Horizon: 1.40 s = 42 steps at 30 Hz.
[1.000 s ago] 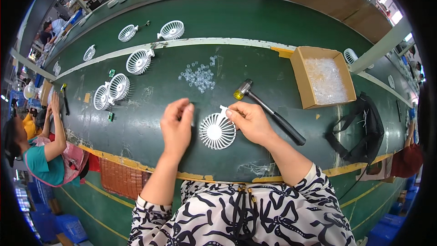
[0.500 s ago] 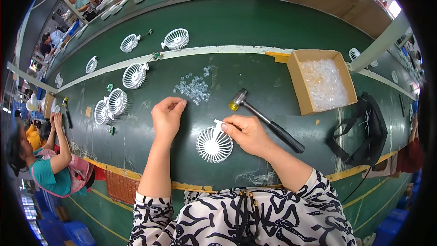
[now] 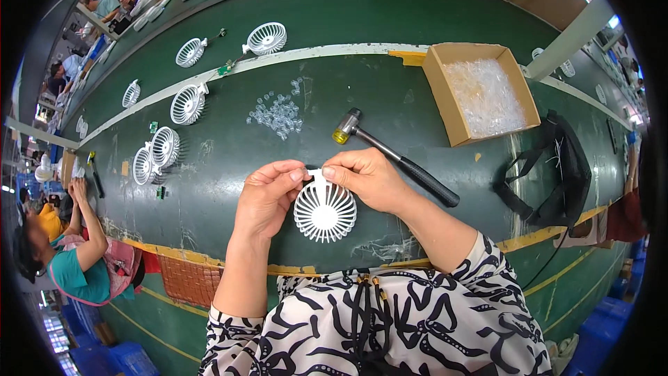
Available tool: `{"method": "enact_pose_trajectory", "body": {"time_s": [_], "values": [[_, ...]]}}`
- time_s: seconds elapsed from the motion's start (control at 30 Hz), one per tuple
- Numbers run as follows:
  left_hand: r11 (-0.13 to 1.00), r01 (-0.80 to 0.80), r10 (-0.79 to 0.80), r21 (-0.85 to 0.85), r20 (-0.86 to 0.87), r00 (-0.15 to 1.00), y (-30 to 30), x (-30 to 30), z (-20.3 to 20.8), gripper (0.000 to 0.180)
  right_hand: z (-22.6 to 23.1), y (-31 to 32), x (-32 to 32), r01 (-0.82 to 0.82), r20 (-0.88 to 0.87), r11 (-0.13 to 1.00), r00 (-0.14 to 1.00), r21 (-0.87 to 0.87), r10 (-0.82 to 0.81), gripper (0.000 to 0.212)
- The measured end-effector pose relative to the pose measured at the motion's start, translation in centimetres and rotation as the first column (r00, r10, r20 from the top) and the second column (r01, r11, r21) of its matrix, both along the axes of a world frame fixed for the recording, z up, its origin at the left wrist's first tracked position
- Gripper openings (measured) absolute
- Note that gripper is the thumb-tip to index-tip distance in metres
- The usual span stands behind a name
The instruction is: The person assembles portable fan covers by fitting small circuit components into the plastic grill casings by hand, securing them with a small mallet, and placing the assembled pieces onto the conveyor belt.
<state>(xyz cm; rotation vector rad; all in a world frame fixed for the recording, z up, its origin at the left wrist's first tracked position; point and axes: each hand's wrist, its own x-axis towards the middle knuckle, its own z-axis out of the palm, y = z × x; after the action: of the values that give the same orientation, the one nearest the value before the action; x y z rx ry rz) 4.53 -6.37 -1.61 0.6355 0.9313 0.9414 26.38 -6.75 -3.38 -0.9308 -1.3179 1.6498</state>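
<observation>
A round white slatted fan cover [image 3: 325, 214] hangs between my hands near the front of the green bench, its short neck pointing away from me. My right hand [image 3: 369, 177] grips that neck between thumb and fingers. From the other side my left hand [image 3: 270, 193] meets the neck, thumb and forefinger pinched together; whatever sits in this pinch is too small to make out. Beyond my hands lies a loose pile of small clear plastic pieces [image 3: 277, 113]. A mallet [image 3: 400, 158] with a black handle and a yellow face rests just past my right hand.
A cardboard box [image 3: 445, 101] full of clear pieces stands at the far right, a black bag [image 3: 557, 170] beside it. More white fan covers [image 3: 188, 104] and small green circuit boards [image 3: 161, 193] lie to the left. A co-worker [image 3: 83, 237] sits at far left.
My left hand has moved right, from beside the clear pieces to the fan cover's neck. My right hand keeps its grip on the cover. The whole view has shifted slightly.
</observation>
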Motion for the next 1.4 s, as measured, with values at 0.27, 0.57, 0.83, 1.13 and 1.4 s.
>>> {"method": "enact_pose_trajectory", "body": {"time_s": [0.27,0.57,0.83,1.13,1.4], "values": [[0.999,0.041,-0.041,0.018,-0.001,0.999,-0.7,-0.1,0.1,0.015,0.6,-0.1,0.3,-0.052,-0.022,0.998,0.998,-0.034,0.052,0.020],[0.957,0.071,0.051,0.282,-0.402,0.914,-1.0,1.6,1.1,0.012,0.3,0.3,0.2,-0.037,0.116,0.998,0.992,-0.042,0.041,0.021],[0.971,0.128,-0.042,0.204,-0.378,0.925,-0.7,2.4,0.3,0.016,0.1,0.2,0.9,-0.065,0.196,0.998,0.979,0.009,0.062,0.019],[0.997,0.072,-0.069,0.005,-0.212,0.975,1.8,0.4,0.7,0.017,0.0,0.7,0.8,0.130,0.293,0.898,0.917,0.420,-0.270,0.021],[0.807,0.167,0.383,0.567,-0.716,0.584,14.1,-1.5,6.2,0.022,-0.9,1.0,-0.4,0.100,0.377,0.841,0.861,0.531,-0.341,0.013]]}}
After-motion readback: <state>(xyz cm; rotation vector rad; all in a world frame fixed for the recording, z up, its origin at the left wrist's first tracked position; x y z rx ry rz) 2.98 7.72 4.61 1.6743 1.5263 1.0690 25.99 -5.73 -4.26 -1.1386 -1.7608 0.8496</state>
